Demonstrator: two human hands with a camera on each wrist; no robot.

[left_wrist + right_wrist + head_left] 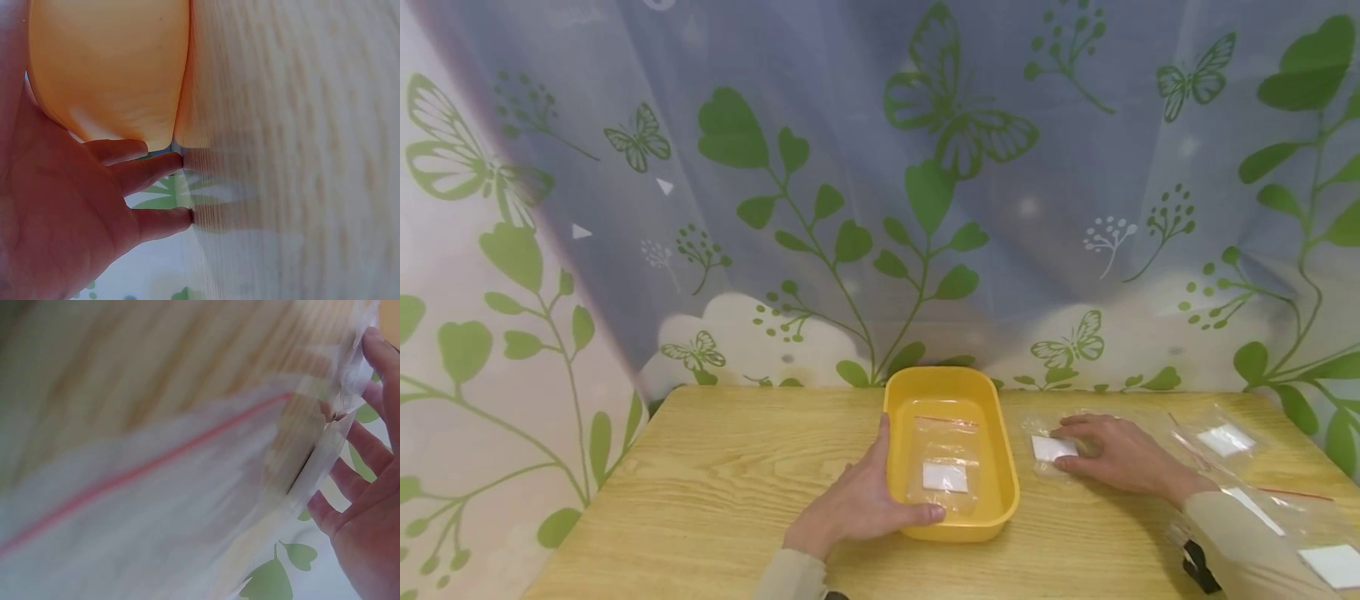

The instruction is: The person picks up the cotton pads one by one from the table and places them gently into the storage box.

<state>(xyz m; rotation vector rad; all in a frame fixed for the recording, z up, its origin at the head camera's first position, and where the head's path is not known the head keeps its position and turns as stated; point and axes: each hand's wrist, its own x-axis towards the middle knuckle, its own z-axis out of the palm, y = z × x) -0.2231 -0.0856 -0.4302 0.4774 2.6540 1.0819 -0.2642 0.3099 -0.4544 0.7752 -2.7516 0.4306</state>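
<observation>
My left hand (865, 500) holds the near left corner of a yellow plastic bin (1007, 492), thumb over the rim and the other fingers along the outer left wall. In the left wrist view, its spread fingers (159, 224) reach down to the tabletop beside the bin. Inside the bin lies a clear zip bag (945, 442) with a red seal line and a white piece in it. To the right of the bin, my right hand (1120, 454) pinches another clear bag holding a white piece (1051, 448), thumb and fingertips at its right end.
More clear bags with white pieces lie on the right of the wooden table (715, 467), one toward the back (1225, 439) and one near the right forearm (1333, 565). A patterned curtain (850, 208) hangs directly behind the table's back edge.
</observation>
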